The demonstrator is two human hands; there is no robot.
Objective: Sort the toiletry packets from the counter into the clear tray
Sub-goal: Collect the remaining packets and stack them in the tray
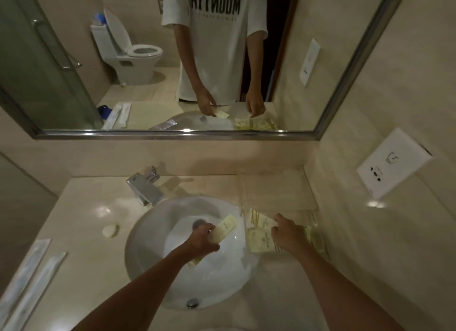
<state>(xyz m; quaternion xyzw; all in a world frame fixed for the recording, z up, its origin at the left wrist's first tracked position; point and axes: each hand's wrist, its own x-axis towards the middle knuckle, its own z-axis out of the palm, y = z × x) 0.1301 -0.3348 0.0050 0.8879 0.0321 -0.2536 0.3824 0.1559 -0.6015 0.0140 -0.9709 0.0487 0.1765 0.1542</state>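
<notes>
My left hand (204, 240) hovers over the white sink basin (153, 256) and grips a pale yellow packet (225, 228) that sticks out toward the right. More packets show under my left wrist. My right hand (287, 234) reaches into the clear tray (276, 190) on the counter right of the basin, fingers curled on the cream packets (260, 239) lying in its near part. The tray's far part is bare.
A chrome faucet (145, 186) stands behind the basin. A small soap bar (110, 230) lies on the counter to the left, with two long wrapped items (32, 276) at the left edge. A mirror spans the wall; a white socket plate (392, 162) is on the right wall.
</notes>
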